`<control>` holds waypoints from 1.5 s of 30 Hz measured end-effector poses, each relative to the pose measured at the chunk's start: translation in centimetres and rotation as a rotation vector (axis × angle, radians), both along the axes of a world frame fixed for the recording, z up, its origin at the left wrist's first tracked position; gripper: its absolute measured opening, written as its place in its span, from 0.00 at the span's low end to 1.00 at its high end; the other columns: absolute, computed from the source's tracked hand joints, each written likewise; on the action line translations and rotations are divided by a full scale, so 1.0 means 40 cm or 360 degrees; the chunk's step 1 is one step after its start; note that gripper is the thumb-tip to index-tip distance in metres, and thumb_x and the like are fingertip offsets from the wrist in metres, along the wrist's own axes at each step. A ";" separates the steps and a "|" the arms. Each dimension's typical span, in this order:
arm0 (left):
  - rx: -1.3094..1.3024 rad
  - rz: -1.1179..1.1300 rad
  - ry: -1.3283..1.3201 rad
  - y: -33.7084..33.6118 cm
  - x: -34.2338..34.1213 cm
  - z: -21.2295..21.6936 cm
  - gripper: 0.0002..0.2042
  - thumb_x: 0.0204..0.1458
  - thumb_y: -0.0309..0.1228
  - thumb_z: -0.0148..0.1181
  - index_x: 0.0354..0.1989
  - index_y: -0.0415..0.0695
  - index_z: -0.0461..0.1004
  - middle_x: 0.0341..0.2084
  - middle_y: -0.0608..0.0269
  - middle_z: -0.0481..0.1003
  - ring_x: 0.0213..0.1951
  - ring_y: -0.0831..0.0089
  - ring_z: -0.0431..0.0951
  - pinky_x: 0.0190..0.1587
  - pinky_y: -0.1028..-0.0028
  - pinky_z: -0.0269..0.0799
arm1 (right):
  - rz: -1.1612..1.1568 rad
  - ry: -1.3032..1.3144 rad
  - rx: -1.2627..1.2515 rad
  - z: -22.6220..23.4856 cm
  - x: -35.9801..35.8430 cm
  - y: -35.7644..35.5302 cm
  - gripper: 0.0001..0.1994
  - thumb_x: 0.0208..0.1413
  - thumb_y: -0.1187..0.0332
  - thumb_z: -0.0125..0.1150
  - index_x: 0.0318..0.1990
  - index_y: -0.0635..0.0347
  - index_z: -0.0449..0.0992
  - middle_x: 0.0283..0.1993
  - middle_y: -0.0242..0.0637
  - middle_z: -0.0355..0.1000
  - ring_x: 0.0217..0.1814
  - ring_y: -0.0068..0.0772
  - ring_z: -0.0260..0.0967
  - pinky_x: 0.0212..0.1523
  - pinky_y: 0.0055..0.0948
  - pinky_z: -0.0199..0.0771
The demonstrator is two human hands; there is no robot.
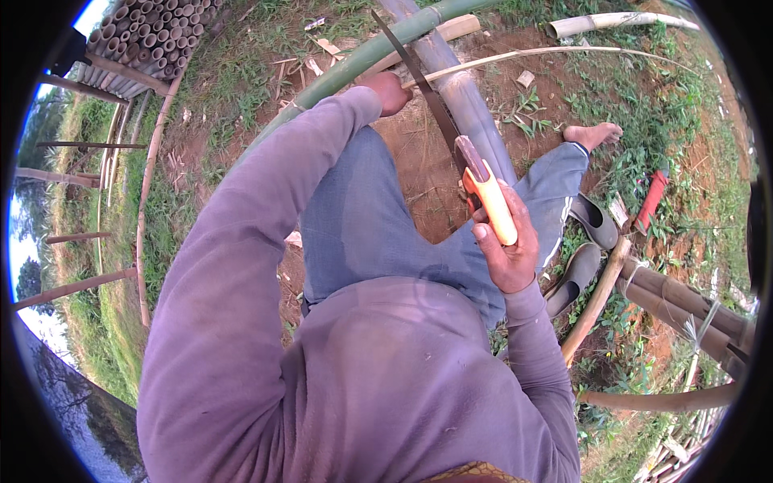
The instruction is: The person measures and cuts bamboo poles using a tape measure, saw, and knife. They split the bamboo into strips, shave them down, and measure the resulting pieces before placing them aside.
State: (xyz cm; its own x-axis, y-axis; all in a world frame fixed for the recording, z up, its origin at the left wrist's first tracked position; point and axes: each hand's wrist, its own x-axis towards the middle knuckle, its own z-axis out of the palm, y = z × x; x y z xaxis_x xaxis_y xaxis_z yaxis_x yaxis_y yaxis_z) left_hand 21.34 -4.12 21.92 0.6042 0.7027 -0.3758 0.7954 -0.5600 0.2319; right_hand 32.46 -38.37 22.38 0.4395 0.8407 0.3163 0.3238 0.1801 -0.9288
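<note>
My right hand (512, 241) is wrapped around the yellow-orange handle (493, 203) of a handsaw. The long dark saw blade (435, 101) points up and away to the left, passing across a thin bamboo strip (515, 55). My left hand (388, 92) is closed at the near left end of that strip, just left of the blade. Its fingers are partly hidden. Beneath the blade and strip lies a thick greyish bamboo pole (477, 113), running between my legs. A long green bamboo pole (362, 63) crosses it farther out.
Cut bamboo tubes (157, 36) are stacked at the far left. A pale bamboo piece (612, 22) lies at the far right. Grey shoes (576, 278), a red object (651, 201) and tied bamboo poles (684, 310) are on my right. Wood scraps (328, 48) litter the ground.
</note>
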 end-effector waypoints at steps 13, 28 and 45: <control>0.0166 0.0114 -0.0018 -0.061 0.018 0.042 0.22 0.62 0.47 0.54 0.53 0.42 0.79 0.51 0.44 0.80 0.54 0.46 0.79 0.59 0.54 0.73 | -0.0249 -0.0109 0.0222 0.049 -0.014 0.152 0.23 0.57 0.77 0.69 0.60 0.72 0.74 0.58 0.51 0.78 0.55 0.35 0.80 0.53 0.31 0.79; 0.0194 -0.0088 0.0098 -0.028 -0.003 0.014 0.23 0.63 0.46 0.50 0.52 0.40 0.79 0.50 0.41 0.79 0.53 0.42 0.79 0.59 0.53 0.72 | -0.0254 -0.0147 0.0158 0.006 -0.007 0.042 0.22 0.56 0.78 0.69 0.58 0.73 0.75 0.58 0.53 0.78 0.57 0.40 0.80 0.55 0.33 0.79; -0.0144 -0.0023 0.0040 0.010 0.003 0.023 0.24 0.58 0.47 0.55 0.50 0.38 0.81 0.53 0.40 0.78 0.57 0.43 0.76 0.58 0.52 0.68 | -0.0255 -0.0329 0.0163 -0.001 -0.012 0.075 0.22 0.56 0.78 0.69 0.59 0.72 0.75 0.58 0.53 0.78 0.59 0.42 0.79 0.57 0.34 0.79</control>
